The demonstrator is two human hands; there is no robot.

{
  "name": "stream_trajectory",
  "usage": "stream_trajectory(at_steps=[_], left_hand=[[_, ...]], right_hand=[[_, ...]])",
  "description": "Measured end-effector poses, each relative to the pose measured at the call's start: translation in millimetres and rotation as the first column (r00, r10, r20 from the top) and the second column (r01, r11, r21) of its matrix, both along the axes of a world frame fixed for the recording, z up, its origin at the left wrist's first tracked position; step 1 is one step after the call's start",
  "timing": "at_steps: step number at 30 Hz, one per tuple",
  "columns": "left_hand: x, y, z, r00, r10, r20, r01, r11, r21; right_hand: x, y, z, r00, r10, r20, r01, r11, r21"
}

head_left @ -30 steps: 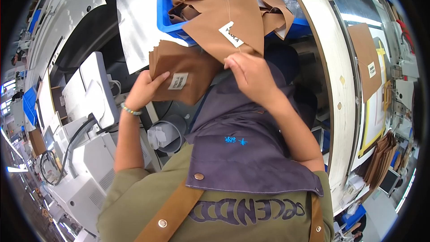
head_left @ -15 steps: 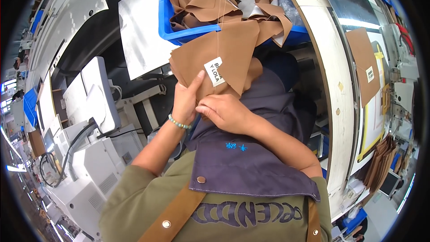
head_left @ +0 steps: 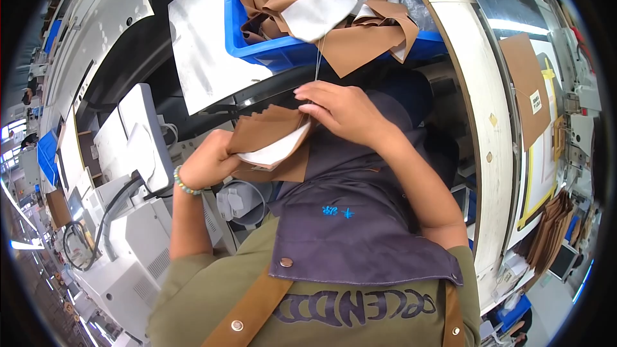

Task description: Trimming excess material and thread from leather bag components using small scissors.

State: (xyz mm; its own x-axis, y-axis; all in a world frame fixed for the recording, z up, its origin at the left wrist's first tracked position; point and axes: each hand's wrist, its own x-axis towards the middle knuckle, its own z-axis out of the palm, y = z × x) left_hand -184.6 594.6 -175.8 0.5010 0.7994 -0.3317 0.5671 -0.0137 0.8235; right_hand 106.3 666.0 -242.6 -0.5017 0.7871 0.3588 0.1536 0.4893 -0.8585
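Note:
My left hand (head_left: 207, 159) is closed on the near-left edge of several brown leather-like pieces (head_left: 267, 127). They are folded over, so a white backing shows between the brown layers, and one edge is jagged. My right hand (head_left: 347, 114) is just beyond their right corner, its thumb and fingers pinched together. Thin threads (head_left: 319, 61) run down to its fingertips from brown and white pieces (head_left: 363, 45) hanging over the rim of a blue bin (head_left: 276, 59). Whether the right fingertips also touch the held pieces, I cannot tell.
The blue bin is heaped with similar pieces and some clear plastic. A white machine (head_left: 119, 276) with a screen-like panel (head_left: 151, 135) stands at left. Along the right runs a worn white table edge (head_left: 479, 135); beyond it are a labelled brown piece (head_left: 526, 90) and stacked brown sheets (head_left: 546, 234).
The held pieces moved toward me and left and are now folded, showing white. My right hand moved up to the threads. A piece at the bin flopped over, white side up.

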Motion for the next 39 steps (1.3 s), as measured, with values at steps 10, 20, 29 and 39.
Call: stream_trajectory(at_steps=[10,20,29,39], left_hand=[[-35,-1,10,0.979,0.201,0.029,-0.190,0.958,-0.214],[-21,5,10,0.657,0.750,0.080,-0.659,0.519,0.544],[77,13,11,0.916,0.398,-0.047,-0.359,0.867,0.345],[125,2,-78,0.428,0.729,0.534,-0.311,0.674,-0.670]], right_hand=[[18,4,-12,0.853,-0.088,0.515,-0.134,0.916,0.378],[44,-53,35,0.814,0.148,0.562,-0.309,0.929,0.203],[29,-74,91,0.747,0.309,0.588,-0.493,0.851,0.180],[5,-57,55,0.969,0.061,-0.238,-0.048,0.997,0.057]])
